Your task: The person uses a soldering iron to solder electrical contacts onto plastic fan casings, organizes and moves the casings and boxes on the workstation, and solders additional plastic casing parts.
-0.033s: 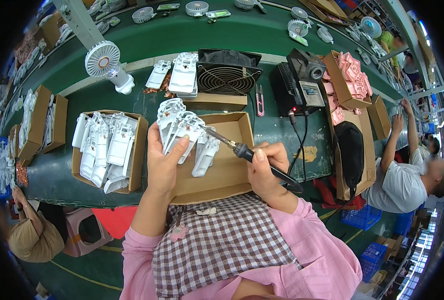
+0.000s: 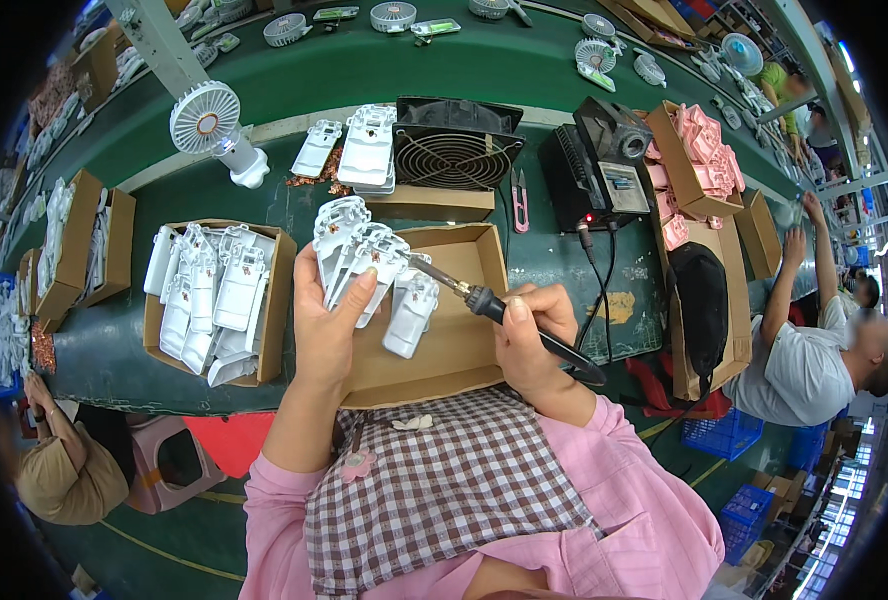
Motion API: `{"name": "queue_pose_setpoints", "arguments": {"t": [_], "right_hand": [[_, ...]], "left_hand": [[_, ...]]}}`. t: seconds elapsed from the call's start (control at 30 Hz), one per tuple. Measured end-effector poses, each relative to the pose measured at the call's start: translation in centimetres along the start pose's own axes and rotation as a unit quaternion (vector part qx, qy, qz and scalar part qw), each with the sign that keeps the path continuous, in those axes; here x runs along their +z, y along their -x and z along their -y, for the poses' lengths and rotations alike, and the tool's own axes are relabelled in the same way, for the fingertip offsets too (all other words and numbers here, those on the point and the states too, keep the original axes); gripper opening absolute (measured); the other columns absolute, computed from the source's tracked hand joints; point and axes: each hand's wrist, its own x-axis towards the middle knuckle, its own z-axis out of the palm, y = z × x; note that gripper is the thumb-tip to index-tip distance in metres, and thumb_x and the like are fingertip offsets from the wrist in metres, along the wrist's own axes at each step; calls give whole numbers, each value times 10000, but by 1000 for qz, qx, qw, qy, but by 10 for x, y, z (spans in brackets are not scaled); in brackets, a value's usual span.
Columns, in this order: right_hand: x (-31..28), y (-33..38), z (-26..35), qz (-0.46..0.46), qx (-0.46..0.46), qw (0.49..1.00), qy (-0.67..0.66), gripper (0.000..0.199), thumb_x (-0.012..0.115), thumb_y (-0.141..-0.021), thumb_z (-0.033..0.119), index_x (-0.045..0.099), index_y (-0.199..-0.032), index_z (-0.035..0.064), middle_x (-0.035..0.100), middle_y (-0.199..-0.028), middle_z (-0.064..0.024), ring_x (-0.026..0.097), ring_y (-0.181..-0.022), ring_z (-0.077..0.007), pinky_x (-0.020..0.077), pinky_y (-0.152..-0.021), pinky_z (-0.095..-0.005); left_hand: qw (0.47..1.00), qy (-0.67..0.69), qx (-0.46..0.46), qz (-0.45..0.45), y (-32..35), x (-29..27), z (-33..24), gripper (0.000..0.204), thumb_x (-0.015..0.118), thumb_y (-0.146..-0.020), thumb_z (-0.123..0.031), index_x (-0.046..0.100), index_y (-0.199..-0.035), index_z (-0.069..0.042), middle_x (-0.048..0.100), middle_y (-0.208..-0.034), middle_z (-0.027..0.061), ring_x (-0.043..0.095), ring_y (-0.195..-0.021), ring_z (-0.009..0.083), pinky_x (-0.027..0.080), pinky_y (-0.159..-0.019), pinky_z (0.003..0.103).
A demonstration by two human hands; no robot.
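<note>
My left hand (image 2: 326,325) is closed around a fanned stack of white plastic housings (image 2: 346,245), thumb pressed on the front one. In my right hand (image 2: 536,335) is a soldering iron (image 2: 486,303) with a black handle. Its metal tip reaches the upper right edge of the held housings; whether it touches cannot be made out. Another white housing (image 2: 410,322) shows just right of the stack, over a shallow cardboard box (image 2: 464,375); whether it rests there is unclear.
Left of my hand stands a cardboard box (image 2: 282,300) filled with white housings. Behind are a black fan (image 2: 456,150), pink-handled snips (image 2: 520,203) and a soldering station (image 2: 604,175) whose cable runs along the right. Pink parts (image 2: 699,150) fill a box far right.
The loose white housing beside the stack has shifted slightly downward and turned its broad face more toward me. Both my hands stay almost in place.
</note>
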Motion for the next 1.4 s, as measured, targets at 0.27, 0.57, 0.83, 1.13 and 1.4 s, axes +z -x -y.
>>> {"name": "queue_pose_setpoints", "arguments": {"t": [0.27, 0.57, 0.83, 1.13, 1.4], "right_hand": [[5, -4, 3, 25, -10, 993, 111, 144, 607, -865, 67, 485, -797, 31, 535, -626, -18, 439, -542, -42, 354, -477, -212], [7, -4, 4, 36, 9, 991, 128, 139, 613, -853, 48, 491, -791, 22, 560, -636, -32, 463, -548, -44, 374, -481, -209], [9, -5, 4, 32, 17, 990, 138, 139, 616, -850, 48, 494, -790, 20, 563, -637, -33, 475, -549, -46, 384, -482, -210], [5, -4, 1, 17, 18, 994, 110, 147, 609, -862, 68, 485, -794, 27, 557, -646, -25, 466, -555, -45, 380, -491, -213], [4, -3, 2, 2, 57, 994, 90, 156, 606, -872, 87, 484, -792, 32, 555, -670, -21, 460, -570, -40, 380, -507, -211]], "left_hand": [[988, -117, 53, -87, 3, 6, 0, 483, 655, -806, -39, 388, -1206, 6, 542, -1113, 106, 545, -1007, 137, 439, -883, 277], [981, -154, 82, -83, 4, 6, 0, 484, 664, -793, -37, 397, -1194, 18, 541, -1106, 111, 545, -1002, 139, 439, -878, 269], [981, -155, 85, -84, 4, 8, -2, 486, 663, -793, -36, 398, -1197, 19, 541, -1105, 112, 546, -1002, 139, 444, -871, 267], [981, -159, 60, -89, 5, 9, -4, 484, 664, -795, -36, 402, -1199, 15, 547, -1097, 110, 546, -998, 140, 447, -870, 270], [980, -164, 85, -75, 4, 9, -1, 475, 668, -789, -20, 408, -1185, 14, 549, -1079, 107, 550, -976, 130, 457, -850, 264]]}}
